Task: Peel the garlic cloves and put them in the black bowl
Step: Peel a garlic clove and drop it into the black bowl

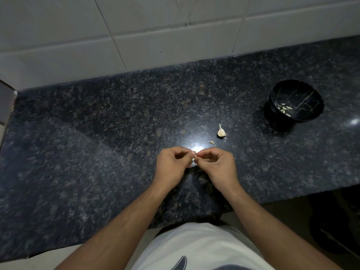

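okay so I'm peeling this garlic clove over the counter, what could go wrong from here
1. The garlic clove is tiny, pinched between left hand and right hand; it could slip out and be hard to spot on the speckled countertop.
2. The black bowl sits far to the right, so a peeled clove might drop on the way.
3. The garlic piece and the peel scrap lie just beyond the hands and could get knocked away.
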